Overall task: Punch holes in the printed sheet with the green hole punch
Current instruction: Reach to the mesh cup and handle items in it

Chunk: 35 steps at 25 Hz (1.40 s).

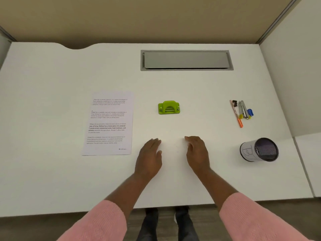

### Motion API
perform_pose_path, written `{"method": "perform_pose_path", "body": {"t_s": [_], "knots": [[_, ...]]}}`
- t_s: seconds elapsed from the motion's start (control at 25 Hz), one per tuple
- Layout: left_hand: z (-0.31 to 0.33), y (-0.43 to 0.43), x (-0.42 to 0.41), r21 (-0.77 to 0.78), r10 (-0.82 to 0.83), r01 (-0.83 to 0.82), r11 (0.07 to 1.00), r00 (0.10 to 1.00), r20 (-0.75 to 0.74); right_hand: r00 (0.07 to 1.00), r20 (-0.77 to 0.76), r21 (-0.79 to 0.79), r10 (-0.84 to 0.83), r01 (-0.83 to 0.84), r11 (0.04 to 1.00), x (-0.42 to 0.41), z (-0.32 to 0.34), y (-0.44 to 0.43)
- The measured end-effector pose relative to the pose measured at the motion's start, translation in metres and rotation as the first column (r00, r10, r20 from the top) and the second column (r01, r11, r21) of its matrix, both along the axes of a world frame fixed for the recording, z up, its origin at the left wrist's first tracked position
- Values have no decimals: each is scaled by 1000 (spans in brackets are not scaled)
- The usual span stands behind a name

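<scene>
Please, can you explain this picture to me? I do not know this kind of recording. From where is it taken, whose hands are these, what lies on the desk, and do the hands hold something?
There is no machine here. A person wears a camera on the head, so the one picture looks down at their own arms in pink sleeves. The left hand and the right hand lie open over the white desk and hold nothing. To the left lies the printed sheet. Ahead of the hands stands the green hole punch, untouched. To the right lie a small group of stationery, with an orange pen, and a mesh pen cup. At the back is a grey cable hatch.
</scene>
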<state>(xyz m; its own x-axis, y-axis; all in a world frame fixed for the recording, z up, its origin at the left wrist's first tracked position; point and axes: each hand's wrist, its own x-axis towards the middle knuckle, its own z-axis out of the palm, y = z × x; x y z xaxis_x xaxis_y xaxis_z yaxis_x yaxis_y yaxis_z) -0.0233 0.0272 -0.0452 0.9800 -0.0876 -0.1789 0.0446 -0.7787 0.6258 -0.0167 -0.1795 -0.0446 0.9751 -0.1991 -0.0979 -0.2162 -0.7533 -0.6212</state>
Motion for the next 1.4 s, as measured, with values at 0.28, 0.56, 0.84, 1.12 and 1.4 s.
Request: {"method": "perform_pose_path", "body": {"t_s": [0.28,0.56,0.84,1.12,1.4], "knots": [[-12,-14,20,237,-272,269,933,962,-22,939,-131,-174,317,-337,925,30,-5,6],[-13,-29,45,265,-321,324,908,945,-59,820,-99,-301,564,-565,768,51,-7,14],[-17,-36,-15,195,-376,367,910,927,10,822,-52,-179,568,-567,804,-25,-5,-23],[-13,-47,-13,175,-154,146,974,988,32,897,-112,-198,427,-442,875,-23,-7,-13],[-17,-49,-16,203,-140,130,971,990,34,814,-177,-238,554,-581,778,-30,0,-9]]}}
